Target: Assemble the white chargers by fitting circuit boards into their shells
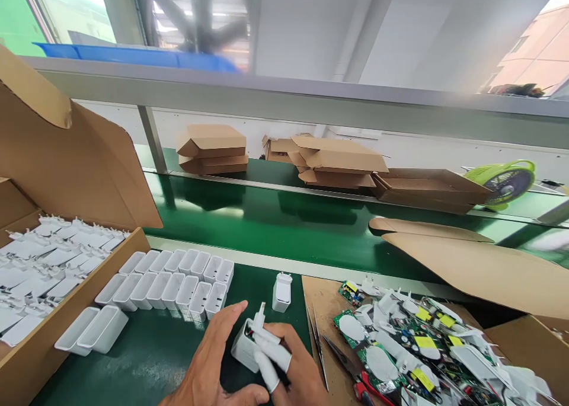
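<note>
My right hand [296,358], with white covers on some fingertips, is closed on a white charger housing [243,347] low in the middle of the view. A narrow white piece with a metal tip [259,317] stands up at the housing's open end, beside those fingertips. My left hand [213,358] is just left of the housing, thumb and fingers spread apart. Whether it touches the housing is hard to see. Behind my hands one closed white charger [281,292] stands upright on the green mat. Rows of open white housings [171,290] stand to the left.
At the left, a cardboard box [80,305] holds many white plug parts. Tweezers [317,341] and red-handled pliers [351,367] lie on a brown board [317,287], beside a heap of circuit boards and white parts [413,341]. Behind are a green belt [249,216] and a green fan [507,184].
</note>
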`<control>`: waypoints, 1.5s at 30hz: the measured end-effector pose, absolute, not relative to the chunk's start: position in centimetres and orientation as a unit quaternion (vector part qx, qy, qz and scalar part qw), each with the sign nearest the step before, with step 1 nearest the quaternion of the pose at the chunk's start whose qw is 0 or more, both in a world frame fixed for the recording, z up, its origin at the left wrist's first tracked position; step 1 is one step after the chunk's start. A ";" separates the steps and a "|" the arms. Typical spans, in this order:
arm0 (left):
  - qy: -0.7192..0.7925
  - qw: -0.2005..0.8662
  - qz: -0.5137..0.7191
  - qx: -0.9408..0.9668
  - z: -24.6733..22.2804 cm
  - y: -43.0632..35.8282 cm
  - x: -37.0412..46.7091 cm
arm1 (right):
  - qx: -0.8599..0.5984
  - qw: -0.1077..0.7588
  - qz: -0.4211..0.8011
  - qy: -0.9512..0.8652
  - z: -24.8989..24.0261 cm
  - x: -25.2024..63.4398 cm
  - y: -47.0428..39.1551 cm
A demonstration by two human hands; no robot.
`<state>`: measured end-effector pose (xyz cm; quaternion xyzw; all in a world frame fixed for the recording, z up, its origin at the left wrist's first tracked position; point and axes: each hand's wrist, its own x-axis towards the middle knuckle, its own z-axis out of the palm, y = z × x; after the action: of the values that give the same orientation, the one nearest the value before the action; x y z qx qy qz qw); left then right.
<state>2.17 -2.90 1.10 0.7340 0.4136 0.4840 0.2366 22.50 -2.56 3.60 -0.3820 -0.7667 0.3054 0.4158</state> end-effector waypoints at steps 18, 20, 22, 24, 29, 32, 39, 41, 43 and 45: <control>0.338 0.174 0.434 0.817 2.1 -2.7 2.1 | -0.380 0.265 0.157 -0.872 1.8 23.0 -2.2; 0.360 0.147 0.432 0.814 2.1 -2.7 2.1 | -0.383 0.284 0.174 -0.862 2.1 23.1 -2.5; 0.404 0.140 0.444 0.787 1.9 -2.8 2.1 | -0.389 0.310 0.197 -0.845 2.7 23.0 -2.8; 0.448 0.142 0.467 0.749 1.7 -2.7 2.1 | -0.404 0.330 0.225 -0.823 3.4 22.8 -3.1; 0.461 0.139 0.494 0.724 2.1 -2.3 1.8 | -0.449 0.345 0.256 -0.784 3.9 22.3 -3.0; 0.387 0.112 0.484 0.777 2.6 -2.3 1.7 | -0.469 0.348 0.277 -0.763 3.3 22.3 -2.9; 0.376 0.022 0.448 0.811 1.8 -2.1 1.9 | -0.551 0.314 0.345 -0.692 2.2 21.6 -3.1; 0.368 -0.003 0.419 0.830 1.4 -1.9 1.7 | -0.553 0.298 0.339 -0.700 2.4 21.7 -3.1; 0.366 -0.017 0.400 0.840 1.1 -1.8 1.6 | -0.529 0.296 0.347 -0.715 3.0 22.2 -2.9; 0.367 -0.020 0.390 0.844 0.9 -1.7 1.5 | -0.497 0.317 0.354 -0.726 3.6 22.9 -2.5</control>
<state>1.54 -1.73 0.87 0.8444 0.3673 0.3896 -0.0199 22.92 -2.48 3.63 -0.4973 -0.7255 0.3545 0.3173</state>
